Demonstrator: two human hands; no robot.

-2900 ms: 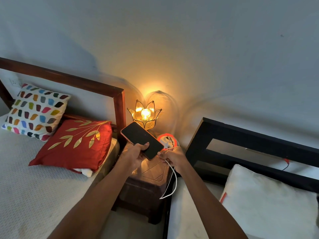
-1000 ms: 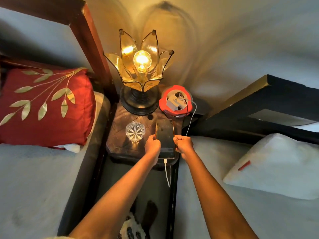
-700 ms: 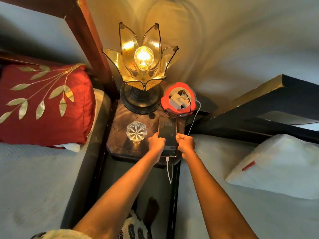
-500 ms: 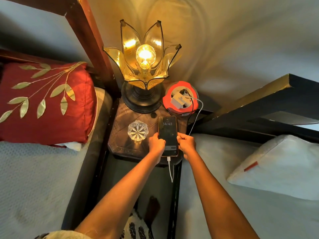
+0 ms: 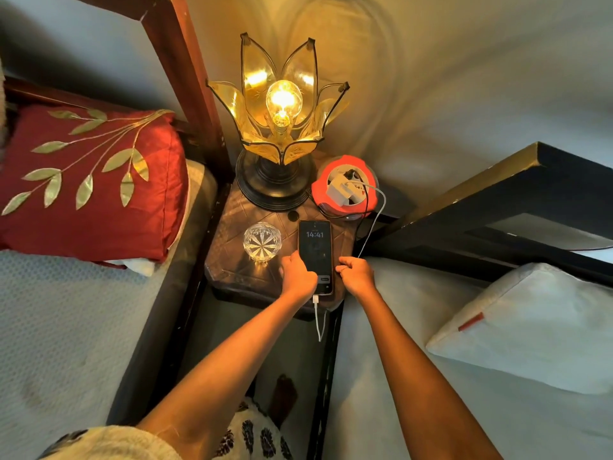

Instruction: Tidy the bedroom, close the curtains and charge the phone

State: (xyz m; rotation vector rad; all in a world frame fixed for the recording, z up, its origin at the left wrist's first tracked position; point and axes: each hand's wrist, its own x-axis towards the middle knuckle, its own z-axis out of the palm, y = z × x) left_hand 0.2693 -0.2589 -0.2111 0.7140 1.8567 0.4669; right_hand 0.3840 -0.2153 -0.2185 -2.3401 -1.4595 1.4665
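The phone (image 5: pixel 315 247) lies flat on the dark bedside table (image 5: pixel 232 250), screen lit and showing 14:41. A white charging cable (image 5: pixel 374 220) runs from the adapter in the red extension reel (image 5: pixel 345 189) round to the phone's near end, where its plug (image 5: pixel 315 299) sits in the port. My left hand (image 5: pixel 297 273) grips the phone's left edge. My right hand (image 5: pixel 355 273) pinches its right edge. Both hands rest on the table's front part.
A lit petal-shaped lamp (image 5: pixel 280 127) stands at the table's back. A cut-glass tumbler (image 5: pixel 262 241) sits just left of the phone. A red leaf-patterned cushion (image 5: pixel 93 180) lies on the left bed, a white pillow (image 5: pixel 530 327) on the right bed.
The phone went from held in the air with the cable at its end to lying plugged in on the table. Its screen lit up in the last half second. Both hands stay at its edges.
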